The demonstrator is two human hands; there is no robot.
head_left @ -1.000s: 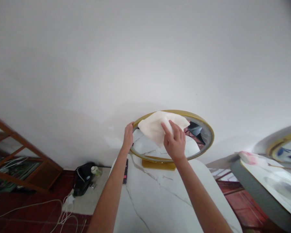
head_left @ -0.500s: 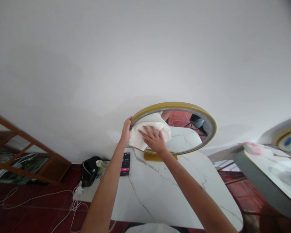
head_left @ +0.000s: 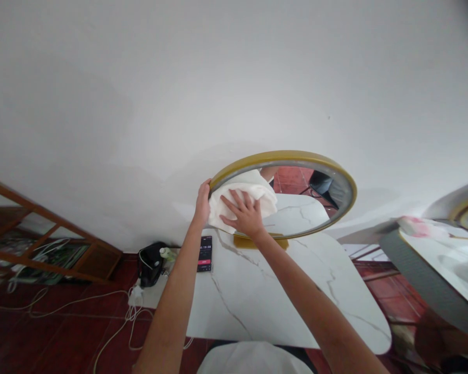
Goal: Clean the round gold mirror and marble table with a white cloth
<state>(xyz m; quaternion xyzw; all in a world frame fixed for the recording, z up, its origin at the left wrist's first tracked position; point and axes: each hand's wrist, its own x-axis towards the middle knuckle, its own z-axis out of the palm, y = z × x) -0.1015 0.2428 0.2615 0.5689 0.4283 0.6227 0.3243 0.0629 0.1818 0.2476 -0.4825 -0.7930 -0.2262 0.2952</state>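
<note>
While the left hand (head_left: 203,203) grips the gold-framed mirror (head_left: 304,210) by its left rim, some of its fingers out of sight, the right hand (head_left: 247,214) is spread wide and laid flat, fingers fanned, grasping nothing. Under that palm, a white cloth (head_left: 267,201), bunched and folded, right up against the lower left of the glass! And the glass gives plenty back: the cloth again, a bit of forearm, the tabletop, red tiles, a dark shape at the far side.

The mirror stands on its gold base (head_left: 261,241) at the wall end of the white marble-patterned table (head_left: 265,296), face turned towards the person. Just beside the left forearm lies a smartphone (head_left: 205,254), screen lit, digits above a pink bar. Down left, beyond the table edge, there's a black bag (head_left: 151,264) next to a pale bottle (head_left: 168,253), white cables (head_left: 130,314) looping across the red tiled floor (head_left: 70,332). Over on the right, well apart, a second table (head_left: 444,259) carries a pink-and-white bundle (head_left: 417,227).
</note>
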